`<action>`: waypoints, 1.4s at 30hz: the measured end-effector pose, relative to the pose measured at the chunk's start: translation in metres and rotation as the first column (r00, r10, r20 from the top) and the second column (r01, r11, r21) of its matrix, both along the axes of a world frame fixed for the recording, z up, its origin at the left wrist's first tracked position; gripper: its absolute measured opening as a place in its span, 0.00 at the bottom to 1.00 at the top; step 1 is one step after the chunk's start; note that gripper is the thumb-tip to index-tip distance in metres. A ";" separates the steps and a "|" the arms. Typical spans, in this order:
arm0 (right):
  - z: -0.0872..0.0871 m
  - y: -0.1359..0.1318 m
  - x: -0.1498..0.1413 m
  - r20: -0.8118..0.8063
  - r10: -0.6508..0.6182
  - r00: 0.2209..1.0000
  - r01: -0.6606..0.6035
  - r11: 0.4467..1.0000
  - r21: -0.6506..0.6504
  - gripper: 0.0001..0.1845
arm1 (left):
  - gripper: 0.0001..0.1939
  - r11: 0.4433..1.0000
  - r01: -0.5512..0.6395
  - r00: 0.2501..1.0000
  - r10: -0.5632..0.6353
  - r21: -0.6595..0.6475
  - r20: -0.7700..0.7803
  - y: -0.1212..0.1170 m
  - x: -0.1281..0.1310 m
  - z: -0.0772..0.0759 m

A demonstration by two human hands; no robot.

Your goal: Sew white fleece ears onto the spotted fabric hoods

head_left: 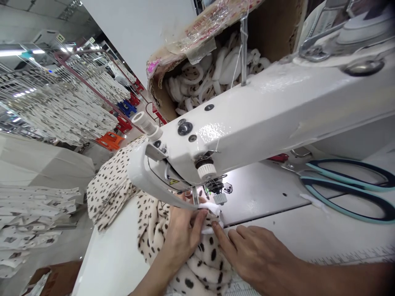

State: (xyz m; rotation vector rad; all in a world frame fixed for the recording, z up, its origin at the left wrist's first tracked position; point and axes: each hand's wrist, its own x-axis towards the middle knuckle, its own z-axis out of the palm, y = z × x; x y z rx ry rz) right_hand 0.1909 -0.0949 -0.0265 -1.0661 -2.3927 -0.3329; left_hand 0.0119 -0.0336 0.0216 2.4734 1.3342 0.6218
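Spotted cream plush fabric (212, 255) lies bunched under the head of a white sewing machine (262, 107). My left hand (182, 230) is closed on it beside the presser foot, thumb and fingers pinching near a white fuzzy strip (210, 207). From the right, my right hand (256, 250) reaches in with its index fingertip on the fabric edge. Its other fingers are curled and its thumb is hidden, so the grip shows only in part. The needle tip is hidden behind the machine's guard and my left fingers.
Large teal-handled scissors (348, 197) lie right of the needle area. Behind the machine, a cardboard box (160, 88) holds rolled white and spotted pieces. More spotted cloth (114, 176) drapes over the table's far left. Racks of hanging fabric (61, 111) stand beyond.
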 end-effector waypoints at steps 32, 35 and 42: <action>-0.016 0.008 -0.005 -0.131 0.087 0.988 -0.075 0.993 0.096 0.19 | 0.03 0.982 -0.099 0.987 0.117 -0.159 0.108 0.000 0.003 -0.007; -0.016 0.010 -0.005 -0.137 0.088 0.987 -0.082 0.995 0.051 0.19 | 0.03 0.992 -0.099 0.989 0.106 -0.075 0.104 -0.001 0.005 -0.007; 0.007 0.014 -0.007 -0.219 0.090 0.972 -0.096 0.995 -0.020 0.16 | 0.09 0.902 0.352 0.935 -0.330 0.248 -0.129 -0.008 -0.002 0.003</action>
